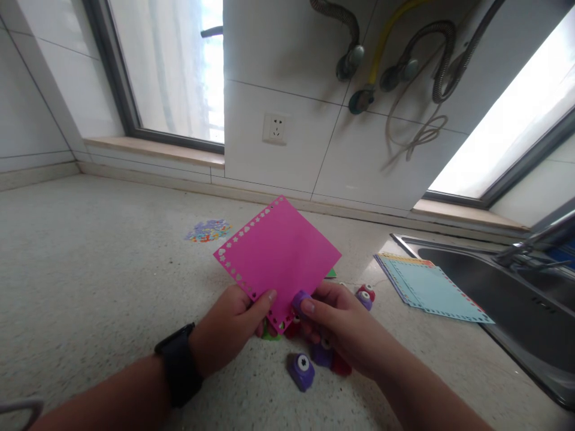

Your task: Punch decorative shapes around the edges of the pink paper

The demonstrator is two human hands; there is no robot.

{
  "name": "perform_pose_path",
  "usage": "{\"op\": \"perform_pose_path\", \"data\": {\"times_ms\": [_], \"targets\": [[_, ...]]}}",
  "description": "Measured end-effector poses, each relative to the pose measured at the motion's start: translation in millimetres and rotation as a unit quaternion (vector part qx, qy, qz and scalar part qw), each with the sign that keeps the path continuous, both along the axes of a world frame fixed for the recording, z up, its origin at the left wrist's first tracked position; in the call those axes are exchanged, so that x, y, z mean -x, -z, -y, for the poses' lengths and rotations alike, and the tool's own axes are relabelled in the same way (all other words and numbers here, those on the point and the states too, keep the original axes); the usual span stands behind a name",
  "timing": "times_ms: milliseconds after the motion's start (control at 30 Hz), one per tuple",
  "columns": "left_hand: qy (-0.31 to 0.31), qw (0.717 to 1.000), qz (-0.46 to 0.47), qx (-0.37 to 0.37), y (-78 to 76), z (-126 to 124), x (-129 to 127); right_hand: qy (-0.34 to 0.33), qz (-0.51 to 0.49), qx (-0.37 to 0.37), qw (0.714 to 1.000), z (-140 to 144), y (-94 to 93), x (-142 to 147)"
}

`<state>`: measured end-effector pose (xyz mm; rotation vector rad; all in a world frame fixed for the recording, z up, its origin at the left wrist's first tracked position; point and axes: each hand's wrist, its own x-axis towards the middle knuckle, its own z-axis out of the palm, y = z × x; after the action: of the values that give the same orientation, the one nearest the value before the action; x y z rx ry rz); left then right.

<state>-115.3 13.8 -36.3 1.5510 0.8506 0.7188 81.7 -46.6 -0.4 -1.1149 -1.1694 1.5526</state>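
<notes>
My left hand (231,326) pinches the near edge of a pink paper sheet (278,254) held above the counter. Small shapes are punched along two of its edges. My right hand (341,326) grips a small purple hole punch (300,299) clamped on the sheet's lower corner. A black watch sits on my left wrist.
More small punches lie on the speckled counter: a purple one (300,369) near me and red and purple ones (366,294) past my right hand. A stack of coloured punched sheets (431,287) lies beside the steel sink (516,311). Paper confetti (208,230) lies further back.
</notes>
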Motion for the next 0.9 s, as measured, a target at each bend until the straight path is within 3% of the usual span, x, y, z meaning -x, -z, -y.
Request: {"op": "perform_pose_path", "data": {"times_ms": [300, 600, 900], "targets": [[0.026, 1.0, 0.011, 0.002, -5.7, -0.4, 0.8, 0.011, 0.024, 0.006, 1.0, -2.6, -1.3, 2.1], [0.012, 1.0, -0.01, -0.019, -5.5, -1.1, 1.6, -0.011, 0.031, 0.008, 0.999, -4.1, -1.3, 1.6], [0.004, 0.999, -0.035, -0.029, -5.6, -1.3, 2.3, 0.01, 0.034, 0.003, 0.999, -5.3, 0.3, -0.1]]}}
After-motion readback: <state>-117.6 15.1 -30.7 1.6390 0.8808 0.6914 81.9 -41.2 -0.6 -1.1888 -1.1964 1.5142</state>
